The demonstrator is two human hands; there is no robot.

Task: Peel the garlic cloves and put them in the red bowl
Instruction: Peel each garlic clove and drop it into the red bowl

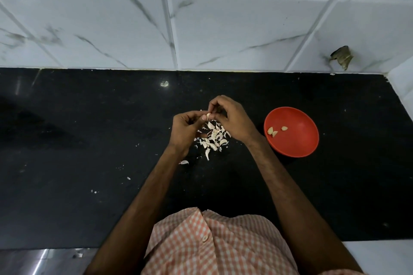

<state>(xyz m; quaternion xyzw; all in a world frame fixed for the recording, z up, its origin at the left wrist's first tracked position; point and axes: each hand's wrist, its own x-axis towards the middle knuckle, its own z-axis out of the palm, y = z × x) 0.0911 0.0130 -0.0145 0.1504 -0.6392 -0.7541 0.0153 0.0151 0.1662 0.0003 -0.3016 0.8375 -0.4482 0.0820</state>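
Fig. Both grips meet above the middle of the black bench. My left grip pinches a garlic clove between thumb and forefinger. My right grip, fingers curled, closes its fingertips on the same clove from the far side. Directly beneath the two lies a pile of white skins; one stray skin rests apart from it, toward the near edge. The red bowl stands to my right, near the right wrist but not touching it, with three peeled cloves low on its left inner wall. Open bench extends left of the pile, and also between the pile and the tiled wall that bounds the far edge. Right of the bowl, the bench ends at a white side wall. The near edge passes under my checked shirt.
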